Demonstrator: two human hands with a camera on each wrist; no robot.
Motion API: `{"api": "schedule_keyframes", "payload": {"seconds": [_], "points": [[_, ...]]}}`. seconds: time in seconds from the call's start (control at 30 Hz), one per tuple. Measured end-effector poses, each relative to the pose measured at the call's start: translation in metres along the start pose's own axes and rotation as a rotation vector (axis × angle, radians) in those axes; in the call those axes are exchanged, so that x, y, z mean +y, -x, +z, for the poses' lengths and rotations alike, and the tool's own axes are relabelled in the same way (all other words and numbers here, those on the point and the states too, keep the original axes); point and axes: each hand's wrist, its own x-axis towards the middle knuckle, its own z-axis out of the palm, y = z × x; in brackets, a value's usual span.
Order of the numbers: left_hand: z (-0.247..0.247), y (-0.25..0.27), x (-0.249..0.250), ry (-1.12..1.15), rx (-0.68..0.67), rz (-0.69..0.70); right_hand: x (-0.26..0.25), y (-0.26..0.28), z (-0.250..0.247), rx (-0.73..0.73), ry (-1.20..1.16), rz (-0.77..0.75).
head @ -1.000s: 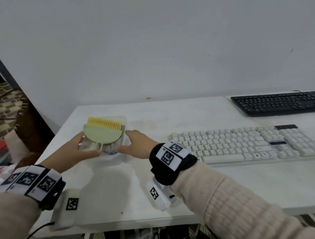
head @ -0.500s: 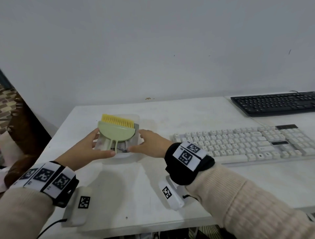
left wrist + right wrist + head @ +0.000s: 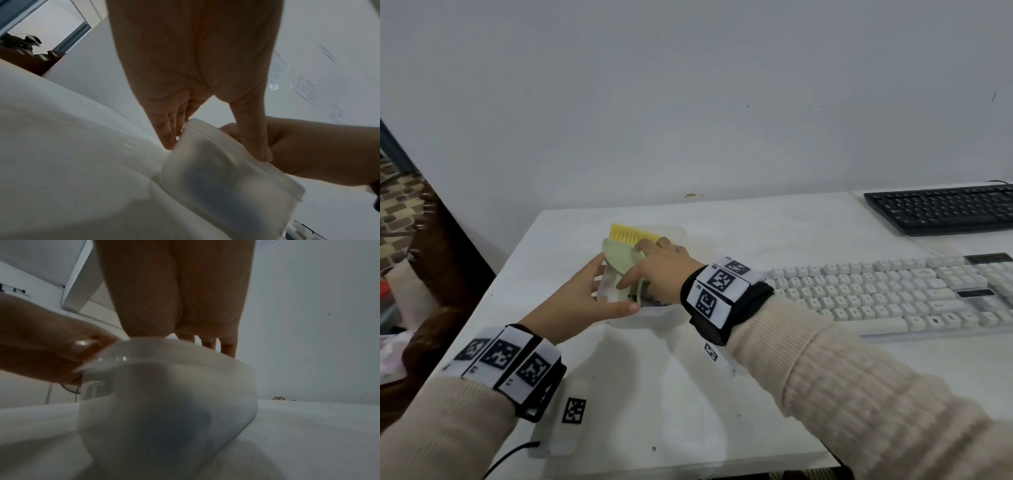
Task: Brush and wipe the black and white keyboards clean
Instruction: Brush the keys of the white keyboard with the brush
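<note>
White keyboard [image 3: 907, 294] sitting along the table's [image 3: 671, 394] right side near the front edge, black keyboard [image 3: 941, 209] way back at the far right corner, well apart. Neither one touched right now. Over by the table's left edge: clear plastic tub [image 3: 681, 236], with a pale green brush [image 3: 619, 255] with yellow bristles lying across the top. Left hand [image 3: 578, 301] clamped on the tub's near left side, thumb over the rim, fingers down the wall; same grip plain in the left wrist view [image 3: 195, 65] on the tub [image 3: 226, 170]. Right hand [image 3: 661, 267] laid over the brush, fingers [image 3: 650, 245] reaching to the bristles, thumb near the handle. Can't tell if actually closed round the brush or just resting on it. Right wrist view pretty blurry, mostly tub wall [image 3: 168, 402].
</note>
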Motion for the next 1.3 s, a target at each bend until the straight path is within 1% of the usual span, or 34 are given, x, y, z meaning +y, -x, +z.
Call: {"api": "schedule_keyframes", "payload": {"seconds": [0.07,0.17,0.23,0.3,0.37,0.47,0.57,0.63,0.7,0.8,0.87,0.93,1.0,1.03,1.1,1.17,1.3], "points": [[0.000,0.001,0.000,0.004,0.012,-0.017,-0.002,-0.003,0.001,0.004,0.041,-0.018],[0.001,0.002,0.000,0.025,0.042,-0.039,-0.002,-0.005,0.001,0.052,0.088,-0.047],[0.000,0.001,-0.001,-0.012,0.055,-0.065,0.003,-0.008,0.001,0.075,0.065,-0.063],[-0.001,0.001,-0.001,-0.019,0.050,-0.084,0.008,-0.011,-0.001,0.108,-0.036,-0.081],[-0.002,0.000,-0.001,-0.032,0.055,-0.098,0.013,-0.011,-0.003,0.171,-0.159,-0.081],[0.000,0.001,0.003,-0.071,0.068,-0.108,0.021,-0.005,-0.005,0.306,-0.344,-0.068],[0.006,0.003,0.012,-0.133,0.079,-0.115,0.029,0.007,-0.011,0.454,-0.611,-0.055],[0.013,0.004,0.020,-0.217,0.104,-0.082,0.038,0.013,-0.016,0.553,-0.795,-0.017],[0.020,0.006,0.029,-0.369,0.136,-0.001,0.046,0.019,-0.023,0.644,-0.984,0.010],[0.031,0.007,0.037,-0.526,0.209,0.084,0.059,0.031,-0.034,0.724,-1.213,0.068],[0.044,0.008,0.044,-0.528,0.276,0.163,0.070,0.043,-0.040,0.772,-1.311,0.116],[0.063,0.010,0.054,-0.465,0.309,0.258,0.083,0.057,-0.045,0.819,-1.384,0.139],[0.085,0.012,0.063,-0.417,0.286,0.303,0.098,0.074,-0.047,0.860,-1.443,0.155],[0.096,0.012,0.065,-0.404,0.250,0.301,0.105,0.084,-0.048,0.879,-1.465,0.166],[0.117,0.009,0.064,-0.387,0.150,0.253,0.122,0.102,-0.047,0.915,-1.477,0.203],[0.135,0.003,0.061,-0.391,0.056,0.154,0.139,0.122,-0.045,0.936,-1.464,0.258],[0.162,-0.009,0.063,-0.447,-0.093,-0.110,0.177,0.164,-0.039,0.946,-1.438,0.350]]}}
